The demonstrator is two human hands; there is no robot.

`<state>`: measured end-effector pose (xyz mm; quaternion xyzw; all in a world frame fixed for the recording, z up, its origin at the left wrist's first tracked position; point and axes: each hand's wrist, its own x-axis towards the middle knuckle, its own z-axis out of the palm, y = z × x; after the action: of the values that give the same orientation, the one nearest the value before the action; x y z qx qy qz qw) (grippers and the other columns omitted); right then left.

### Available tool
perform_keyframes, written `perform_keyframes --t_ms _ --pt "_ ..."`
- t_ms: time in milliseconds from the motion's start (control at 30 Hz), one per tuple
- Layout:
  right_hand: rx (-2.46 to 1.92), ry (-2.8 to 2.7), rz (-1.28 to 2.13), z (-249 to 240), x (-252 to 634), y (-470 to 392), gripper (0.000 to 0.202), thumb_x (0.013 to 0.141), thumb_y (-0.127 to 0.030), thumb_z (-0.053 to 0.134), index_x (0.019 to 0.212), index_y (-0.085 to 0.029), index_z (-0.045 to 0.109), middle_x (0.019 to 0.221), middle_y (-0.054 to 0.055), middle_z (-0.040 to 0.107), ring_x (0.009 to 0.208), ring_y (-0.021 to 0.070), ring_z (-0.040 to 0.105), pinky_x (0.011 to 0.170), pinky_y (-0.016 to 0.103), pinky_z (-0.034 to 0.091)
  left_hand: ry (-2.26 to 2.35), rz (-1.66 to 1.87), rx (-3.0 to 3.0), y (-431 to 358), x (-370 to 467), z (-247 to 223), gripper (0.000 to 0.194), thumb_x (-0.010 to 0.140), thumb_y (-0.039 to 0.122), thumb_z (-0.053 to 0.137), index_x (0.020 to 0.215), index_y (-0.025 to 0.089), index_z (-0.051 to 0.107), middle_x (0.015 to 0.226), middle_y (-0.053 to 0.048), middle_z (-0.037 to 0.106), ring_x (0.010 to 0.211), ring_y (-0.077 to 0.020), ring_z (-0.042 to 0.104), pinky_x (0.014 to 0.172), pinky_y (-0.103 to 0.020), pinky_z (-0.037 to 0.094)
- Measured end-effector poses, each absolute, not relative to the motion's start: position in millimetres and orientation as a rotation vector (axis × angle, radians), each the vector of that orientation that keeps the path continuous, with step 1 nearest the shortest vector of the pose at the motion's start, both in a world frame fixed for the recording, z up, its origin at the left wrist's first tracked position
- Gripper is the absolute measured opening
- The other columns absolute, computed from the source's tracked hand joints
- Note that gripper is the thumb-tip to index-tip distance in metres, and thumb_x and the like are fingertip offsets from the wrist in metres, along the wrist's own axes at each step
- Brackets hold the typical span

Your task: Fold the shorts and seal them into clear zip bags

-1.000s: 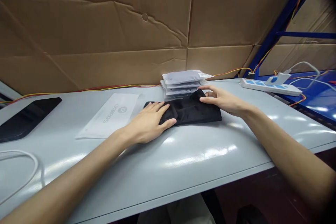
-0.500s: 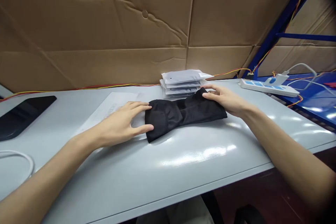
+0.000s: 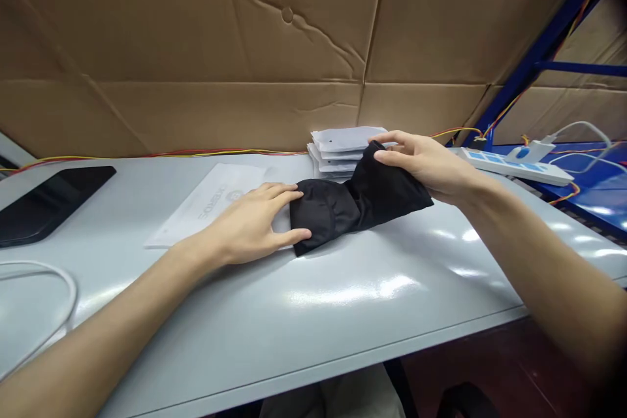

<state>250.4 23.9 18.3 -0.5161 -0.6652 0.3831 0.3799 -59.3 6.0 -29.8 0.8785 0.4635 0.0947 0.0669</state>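
A folded black stretch-fabric piece (image 3: 327, 214) lies across the front half of the table, narrowed at its middle. Its exact kind is not clear. My left hand (image 3: 259, 222) rests at its left end, thumb and fingers spread apart, fingertips touching the fabric's edge. At the other end, my right hand (image 3: 421, 163) pinches the upper edge between thumb and fingers and holds that end raised and tilted. A flat white printed plastic bag (image 3: 208, 202) lies partly beneath my left hand.
Behind the fabric stands a stack of flat white packets (image 3: 337, 144). A black phone-like slab (image 3: 53, 199) and a white cable (image 3: 68, 287) are at left. At right is a power strip (image 3: 519, 166) beside a blue metal frame (image 3: 543, 46). Cardboard (image 3: 186, 32) backs the table.
My right hand has lifted the right end of the fabric higher. My left hand stays at the left end. The camera view has shifted slightly.
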Motion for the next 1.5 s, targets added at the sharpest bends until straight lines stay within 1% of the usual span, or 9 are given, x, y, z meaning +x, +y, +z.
perform_keyframes --t_ms 167,300,400,533,700,833,1200,1333,1500 --pt "-1.38 -1.968 0.719 24 195 27 0.041 0.09 -0.037 0.064 0.129 -0.025 0.065 0.089 0.001 0.07 0.08 0.0187 0.063 0.077 0.034 0.05 1.395 0.38 2.606 7 -51 -34 0.081 0.085 0.071 0.057 0.149 0.022 0.049 0.152 -0.011 0.054 0.142 -0.037 0.046 0.116 -0.052 0.04" --pt "-1.423 -2.123 0.613 8 159 34 0.044 0.09 -0.035 0.062 0.13 -0.018 0.061 0.104 0.008 0.071 0.09 0.022 0.065 0.08 0.034 0.048 1.449 0.371 2.445 4 -56 -31 0.108 0.082 0.071 0.062 0.164 0.021 0.012 0.162 -0.014 0.041 0.146 -0.0379 0.041 0.118 -0.053 0.039" --pt "-1.437 -2.198 0.65 -2 146 35 0.045 0.093 -0.038 0.058 0.132 -0.017 0.057 0.104 0.01 0.073 0.09 0.0233 0.067 0.077 0.033 0.048 1.392 0.329 2.411 2 -68 -22 0.105 0.086 0.058 0.06 0.165 0.025 -0.001 0.166 -0.01 0.034 0.151 -0.0341 0.034 0.12 -0.051 0.036" --pt "-1.41 -2.173 0.618 -2 145 31 0.035 0.098 -0.044 0.051 0.119 -0.019 0.062 0.105 0.009 0.075 0.094 0.0229 0.068 0.079 0.032 0.047 1.466 0.431 2.444 3 -80 -12 0.083 0.088 0.034 0.051 0.163 0.031 0.015 0.162 -0.004 0.042 0.142 -0.0312 0.047 0.11 -0.044 0.046" --pt "-1.239 -2.367 0.428 -2 161 30 0.025 0.101 -0.033 0.047 0.091 -0.021 0.066 0.093 0.003 0.075 0.084 0.0184 0.065 0.076 0.029 0.044 1.754 0.474 2.482 10 -83 -16 0.063 0.097 0.048 0.041 0.152 0.018 0.04 0.151 -0.011 0.054 0.141 -0.0347 0.045 0.11 -0.047 0.042" --pt "-1.128 -2.608 0.331 -9 178 32 0.024 0.1 -0.029 0.048 0.093 -0.021 0.069 0.095 0.004 0.075 0.083 0.0189 0.064 0.074 0.03 0.042 1.855 0.237 2.452 13 -86 -23 0.067 0.095 0.057 0.041 0.142 0.01 0.05 0.142 -0.021 0.057 0.134 -0.0429 0.049 0.103 -0.054 0.045" --pt "-1.583 -2.581 -0.114 3 191 5 0.036 0.093 -0.055 0.056 0.082 -0.023 0.069 0.067 0.007 0.068 0.061 0.0215 0.059 0.057 0.033 0.032 1.572 0.145 2.499 14 -89 -29 0.046 0.095 0.044 0.042 0.134 0.026 0.058 0.144 -0.009 0.057 0.136 -0.0325 0.049 0.109 -0.047 0.046" --pt "-1.498 -2.516 -0.042 0 197 8 0.027 0.093 -0.046 0.059 0.099 -0.023 0.069 0.093 0.008 0.074 0.083 0.0257 0.066 0.067 0.035 0.043 1.54 0.242 2.488 14 -86 -29 0.044 0.097 0.048 0.041 0.129 0.027 0.062 0.139 -0.007 0.062 0.132 -0.0319 0.053 0.105 -0.045 0.048" --pt "-1.283 -2.565 0.17 -9 202 13 0.043 0.093 -0.04 0.06 0.133 -0.024 0.061 0.131 0.011 0.066 0.12 0.0301 0.06 0.097 0.042 0.049 1.566 0.266 2.481 16 -84 -29 0.041 0.098 0.049 0.04 0.124 0.028 0.063 0.133 -0.006 0.066 0.125 -0.0313 0.059 0.101 -0.045 0.049"
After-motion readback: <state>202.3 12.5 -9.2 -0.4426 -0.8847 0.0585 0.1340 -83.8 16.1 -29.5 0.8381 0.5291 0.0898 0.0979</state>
